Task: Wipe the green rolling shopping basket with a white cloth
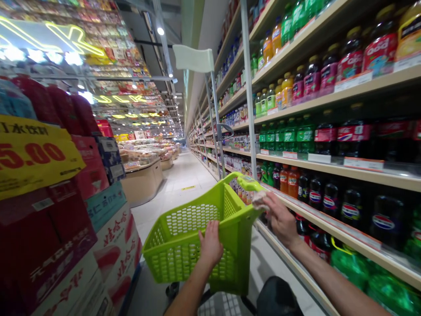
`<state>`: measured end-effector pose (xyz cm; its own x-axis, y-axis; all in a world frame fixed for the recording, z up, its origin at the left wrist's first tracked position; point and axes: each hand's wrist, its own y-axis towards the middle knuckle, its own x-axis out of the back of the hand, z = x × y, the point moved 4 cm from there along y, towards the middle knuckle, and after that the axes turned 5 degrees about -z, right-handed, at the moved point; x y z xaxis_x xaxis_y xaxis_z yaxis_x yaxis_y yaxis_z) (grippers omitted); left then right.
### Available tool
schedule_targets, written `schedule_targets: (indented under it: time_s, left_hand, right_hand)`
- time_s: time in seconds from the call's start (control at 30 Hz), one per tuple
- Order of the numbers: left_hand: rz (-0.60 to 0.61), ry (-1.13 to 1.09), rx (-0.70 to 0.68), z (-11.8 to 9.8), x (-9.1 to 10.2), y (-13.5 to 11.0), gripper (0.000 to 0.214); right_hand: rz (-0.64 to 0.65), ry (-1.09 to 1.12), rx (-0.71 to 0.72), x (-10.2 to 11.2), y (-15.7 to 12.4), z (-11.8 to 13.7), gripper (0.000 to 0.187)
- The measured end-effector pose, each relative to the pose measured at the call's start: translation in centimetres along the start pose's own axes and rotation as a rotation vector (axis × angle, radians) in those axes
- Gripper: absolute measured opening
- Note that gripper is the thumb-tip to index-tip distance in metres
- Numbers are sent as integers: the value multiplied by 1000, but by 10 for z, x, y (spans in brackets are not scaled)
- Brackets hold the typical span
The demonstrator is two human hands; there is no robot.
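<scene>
Green plastic basket (pixel 184 232) at 12 o'clock. My left hand (pixel 211 245) grips its near rim; right hand (pixel 279 217), at 2 o'clock, pinches a pale rag (pixel 259 199) at its corner. Drink shelves (pixel 329 158) at 3.

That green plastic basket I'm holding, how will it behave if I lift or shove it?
Probably light: the green basket has perforated plastic walls and no goods show inside. Likely stiff, as the left hand grips its rim without visible bending. It sits tilted, so it may tip.
</scene>
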<state>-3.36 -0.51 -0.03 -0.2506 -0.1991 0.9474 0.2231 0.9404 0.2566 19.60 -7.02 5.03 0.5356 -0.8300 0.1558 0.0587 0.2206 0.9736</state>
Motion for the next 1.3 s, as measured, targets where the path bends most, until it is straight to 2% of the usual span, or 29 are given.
schedule_targets:
  time_s: [0.03,0.07,0.13,0.23,0.3,0.33,0.4,0.47,0.57,0.63,0.8,0.9,0.97,1.0,1.03,1.17,1.2,1.3]
  left_hand:
    - [5,-3,2,0,-1,0,75]
    - [8,-8,3,0,-1,0,75]
    - [6,-18,2,-1,-3,0,75]
    - [-14,-29,6,-2,-6,-1,76]
    - [-28,-35,11,-1,-7,-2,76]
    - [-30,-39,13,-1,-7,-2,76]
    - [-25,-49,12,-2,-6,-2,76]
    - [-14,-60,8,-2,-5,-3,75]
    - [-10,-65,5,-4,-4,-4,75]
    - [-19,-57,5,-5,-4,-5,75]
    - [-35,-31,-12,-5,-6,-5,76]
    - [-43,-56,-20,-3,-6,-4,76]
    - [-46,-85,-15,-2,-7,-3,76]
    - [-45,-101,-8,-2,-7,-2,76]
    - [-43,-118,-2,-2,-7,-1,75]
    - [-19,-172,8,-5,-9,1,74]
    - [-9,-179,6,-6,-10,2,74]
    - [8,-191,-1,-8,-11,2,74]
  right_hand:
    - [-42,-15,7,3,20,-4,44]
    - [-31,-35,17,2,34,-8,43]
    - [66,-80,50,-12,43,-9,40]
    - [288,-131,139,-49,16,6,42]
    - [376,-118,241,-68,-6,20,43]
    - [396,-106,292,-72,-12,24,43]
    - [394,-111,347,-66,-11,19,42]
    - [360,-177,314,-45,3,-4,42]
    - [263,-330,146,-7,23,-47,49]
    - [191,-374,35,8,21,-60,51]
    - [39,-167,-193,5,-3,-35,40]
    - [-164,-50,-398,18,9,-26,38]
    - [-287,-21,-443,30,26,-22,38]
    - [-302,-19,-427,33,34,-20,38]
    - [-254,-20,-384,31,41,-17,37]
    - [262,-148,-137,-5,42,-8,36]
    - [340,-209,-122,-12,39,-11,37]
    - [380,-328,-207,-16,36,-31,44]
